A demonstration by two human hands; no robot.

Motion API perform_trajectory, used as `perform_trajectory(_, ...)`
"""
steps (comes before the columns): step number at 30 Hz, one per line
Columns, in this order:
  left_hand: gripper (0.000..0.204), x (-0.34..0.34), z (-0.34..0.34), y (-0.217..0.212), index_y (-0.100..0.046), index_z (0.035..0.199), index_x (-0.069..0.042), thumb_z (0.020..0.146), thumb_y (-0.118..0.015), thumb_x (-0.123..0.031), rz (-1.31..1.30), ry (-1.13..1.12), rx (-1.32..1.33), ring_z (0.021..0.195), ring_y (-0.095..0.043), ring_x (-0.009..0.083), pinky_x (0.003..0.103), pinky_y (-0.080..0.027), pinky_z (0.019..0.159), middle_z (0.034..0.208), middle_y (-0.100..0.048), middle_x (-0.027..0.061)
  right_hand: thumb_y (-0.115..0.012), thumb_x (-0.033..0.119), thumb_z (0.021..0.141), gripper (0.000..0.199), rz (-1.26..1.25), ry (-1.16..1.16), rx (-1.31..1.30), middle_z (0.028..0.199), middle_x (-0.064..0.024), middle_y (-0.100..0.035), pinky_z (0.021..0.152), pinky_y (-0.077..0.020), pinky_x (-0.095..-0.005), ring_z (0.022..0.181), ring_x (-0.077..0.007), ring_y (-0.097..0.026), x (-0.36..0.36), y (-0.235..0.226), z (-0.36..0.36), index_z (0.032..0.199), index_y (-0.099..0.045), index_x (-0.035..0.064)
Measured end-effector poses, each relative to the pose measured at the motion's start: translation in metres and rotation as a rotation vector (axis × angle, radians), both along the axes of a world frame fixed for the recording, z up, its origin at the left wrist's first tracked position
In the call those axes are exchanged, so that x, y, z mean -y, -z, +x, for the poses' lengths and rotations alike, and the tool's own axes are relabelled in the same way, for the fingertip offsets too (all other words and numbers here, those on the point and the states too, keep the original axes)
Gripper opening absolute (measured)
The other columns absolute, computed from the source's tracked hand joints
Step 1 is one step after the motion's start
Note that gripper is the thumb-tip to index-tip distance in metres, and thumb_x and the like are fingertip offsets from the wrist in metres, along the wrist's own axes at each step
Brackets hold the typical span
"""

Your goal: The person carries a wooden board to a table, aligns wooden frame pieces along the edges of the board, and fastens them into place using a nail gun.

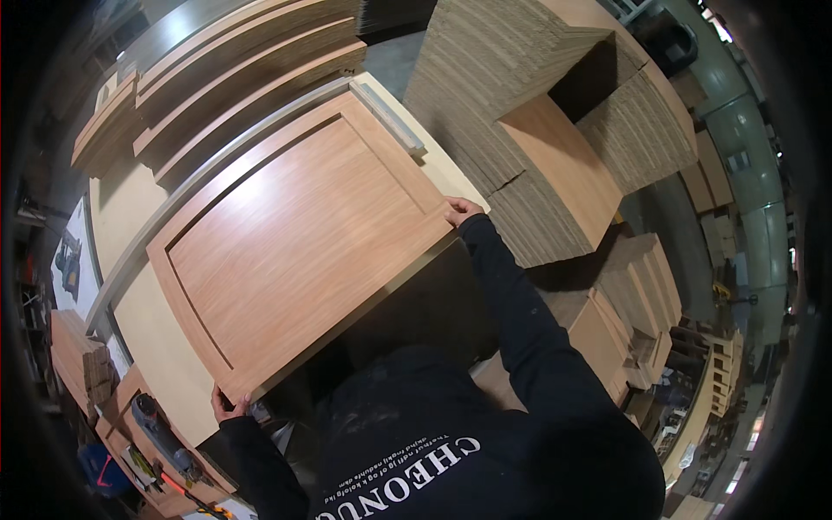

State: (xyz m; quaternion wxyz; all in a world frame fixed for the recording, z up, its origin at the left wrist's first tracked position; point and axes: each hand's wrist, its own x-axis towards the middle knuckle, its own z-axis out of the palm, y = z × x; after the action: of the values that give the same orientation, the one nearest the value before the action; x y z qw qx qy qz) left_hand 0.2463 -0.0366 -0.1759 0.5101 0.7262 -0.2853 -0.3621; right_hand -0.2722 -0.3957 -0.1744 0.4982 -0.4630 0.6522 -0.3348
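A framed wooden cabinet door panel [295, 225] lies flat on a pale board-topped workbench [156, 338], its recessed centre facing up. My left hand [230, 405] grips the near left corner, fingers closed around the edge. At the near right corner my right hand [462, 211] pinches the panel's edge, thumb on top. Along the panel's far side runs a long raised strip [234, 149] on the bench. A short grey strip [387, 119] is fixed beside its right end.
Stacked wooden panels [251, 78] stand beyond the bench. Tall piles of boards [511, 130] rise on the right, with more boards [624, 303] lower down. At the lower left a power tool [156, 425] lies on a wooden board.
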Motion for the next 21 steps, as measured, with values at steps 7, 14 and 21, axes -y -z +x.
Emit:
perform_trajectory(7,0.069,-0.001,0.011,-0.003,-0.034,0.125,0.001,0.066,-0.07,-0.006,0.041,0.04,0.012,0.103,-0.05,0.0236,0.031,-0.043,0.085,0.115,-0.048,0.014,-0.06,0.003,0.07,0.038,-0.004,0.0,-0.092,0.084,-0.0024,-0.061,0.069,-0.0465,-0.0236,0.072,-0.0103,-0.055,-0.008,-0.004,0.011,0.107,-0.058,0.0067)
perform_trajectory(14,0.06,-0.045,0.047,0.037,-0.045,0.11,0.004,0.059,-0.074,-0.01,-0.028,0.171,0.125,0.087,-0.056,0.0188,0.03,-0.047,0.074,0.097,-0.057,0.0114,-0.059,0.008,0.07,0.031,-0.451,-0.359,-0.332,0.069,0.0054,-0.052,0.05,-0.0404,-0.022,0.058,-0.0053,-0.045,0.01,0.053,-0.019,0.1,-0.057,0.0051)
perform_trajectory(21,0.069,0.004,-0.007,-0.004,-0.041,0.116,0.003,0.056,-0.075,0.0,0.025,0.022,-0.001,0.098,-0.053,0.0184,0.032,-0.047,0.08,0.107,-0.053,0.0117,-0.063,0.008,0.075,0.046,-0.036,-0.229,-0.066,0.103,-0.0088,-0.056,0.076,-0.046,-0.0294,0.089,-0.0174,-0.055,0.023,0.037,-0.051,0.118,-0.047,0.0064)
